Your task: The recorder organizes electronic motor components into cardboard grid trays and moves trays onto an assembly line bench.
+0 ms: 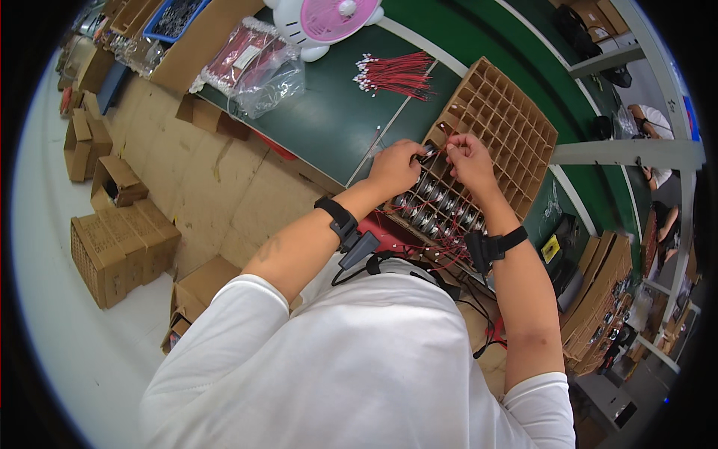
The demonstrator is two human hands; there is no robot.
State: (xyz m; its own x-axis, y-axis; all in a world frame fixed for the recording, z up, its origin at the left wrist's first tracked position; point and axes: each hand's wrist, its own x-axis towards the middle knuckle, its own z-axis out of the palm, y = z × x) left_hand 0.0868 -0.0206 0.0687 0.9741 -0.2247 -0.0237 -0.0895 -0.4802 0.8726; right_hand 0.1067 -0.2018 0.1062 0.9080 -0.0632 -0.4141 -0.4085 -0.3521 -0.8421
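Note:
My left hand (396, 168) is closed around a small round silver-and-black metal part (429, 152), over the near left edge of a divided cardboard box. Just to its right, my right hand (471, 162) pinches a thin red wire (446, 133) between thumb and fingertips. The divided box (516, 101) has many square cells. Its near cells hold several round silver parts (428, 217) with red wires trailing toward me. A bundle of red wires (396, 75) with white connectors lies on the green table beyond my left hand.
A clear plastic bag (273, 78) and a pink-and-white fan (333, 19) are on the green table (329, 112) at the far left. Cardboard cartons (123, 251) stand on the floor at left. A grey metal post (628, 153) crosses at right; another person (657, 123) sits beyond it.

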